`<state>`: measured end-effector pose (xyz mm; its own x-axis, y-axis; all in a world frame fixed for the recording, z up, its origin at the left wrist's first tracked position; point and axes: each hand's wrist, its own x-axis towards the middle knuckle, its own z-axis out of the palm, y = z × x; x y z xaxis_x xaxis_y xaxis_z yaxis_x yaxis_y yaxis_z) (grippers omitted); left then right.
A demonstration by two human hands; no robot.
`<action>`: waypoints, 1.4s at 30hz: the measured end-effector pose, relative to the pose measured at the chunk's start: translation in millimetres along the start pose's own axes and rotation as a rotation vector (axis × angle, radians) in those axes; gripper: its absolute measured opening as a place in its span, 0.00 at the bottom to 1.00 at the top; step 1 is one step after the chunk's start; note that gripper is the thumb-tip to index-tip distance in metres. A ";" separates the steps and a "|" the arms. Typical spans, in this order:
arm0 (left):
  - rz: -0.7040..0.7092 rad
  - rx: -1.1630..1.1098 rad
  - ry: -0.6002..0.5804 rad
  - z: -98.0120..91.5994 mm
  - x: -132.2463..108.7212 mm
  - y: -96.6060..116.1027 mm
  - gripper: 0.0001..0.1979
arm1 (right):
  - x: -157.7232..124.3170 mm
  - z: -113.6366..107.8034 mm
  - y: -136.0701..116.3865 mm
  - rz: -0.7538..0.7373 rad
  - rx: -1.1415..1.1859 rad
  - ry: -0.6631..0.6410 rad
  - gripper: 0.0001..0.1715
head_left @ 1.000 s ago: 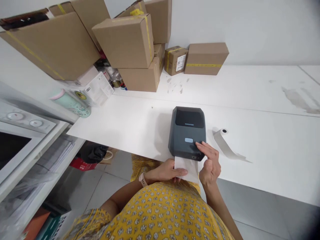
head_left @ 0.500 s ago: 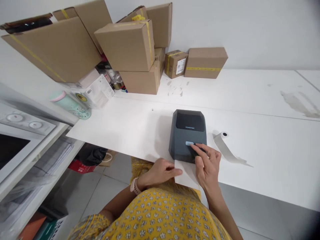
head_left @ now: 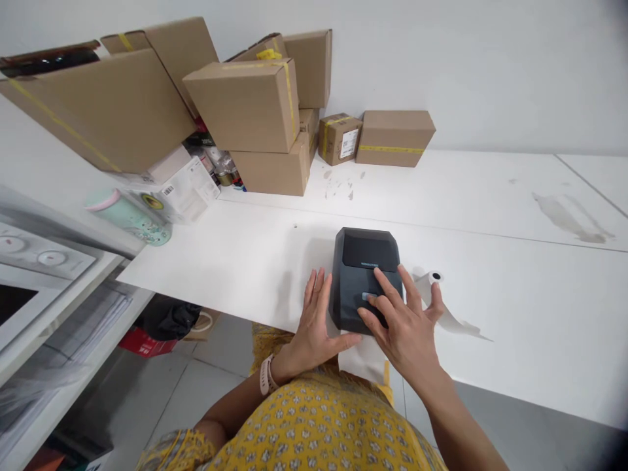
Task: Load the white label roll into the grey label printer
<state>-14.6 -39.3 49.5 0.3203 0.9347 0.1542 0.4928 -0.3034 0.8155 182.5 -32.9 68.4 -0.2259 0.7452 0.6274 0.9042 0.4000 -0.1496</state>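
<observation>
A dark grey printer (head_left: 354,285) with a black glossy lid stands near the front edge of the white table. From its front a strip of white paper (head_left: 360,363) hangs over the table edge. My right hand (head_left: 407,320) lies over the printer's right half, fingers spread, one fingertip at the light-coloured button. My left hand (head_left: 316,324) is beside the printer's left side, fingers stretched out and the thumb reaching along the front by the paper. Just right of my right hand is a small paper roll (head_left: 424,288) with a loose tail, partly hidden by my fingers.
Cardboard boxes (head_left: 245,108) are stacked at the back left, with two smaller cartons (head_left: 392,134) against the wall. A mint green tumbler (head_left: 132,219) stands at the table's left end. A white shelf unit (head_left: 63,307) is at the far left.
My left hand has risen from the front paper to the printer's left side, fingers now stretched out. My right hand has spread its fingers over the printer's top. The view has shifted slightly.
</observation>
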 end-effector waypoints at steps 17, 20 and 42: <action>-0.063 0.002 -0.037 17.0 -4.4 -13.2 0.61 | -15.6 12.6 9.0 0.052 0.072 -0.053 0.18; -0.076 -0.024 -0.017 21.9 -4.1 -15.9 0.62 | -27.8 18.8 7.0 0.135 0.119 -0.071 0.18; -0.135 -0.386 0.004 14.2 -12.9 -7.5 0.41 | -30.2 24.9 -7.4 0.297 0.329 0.028 0.17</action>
<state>-10.9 -51.8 33.4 0.2703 0.9622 0.0332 0.1897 -0.0870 0.9780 173.6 -45.1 31.5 0.0399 0.8405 0.5403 0.7638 0.3230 -0.5589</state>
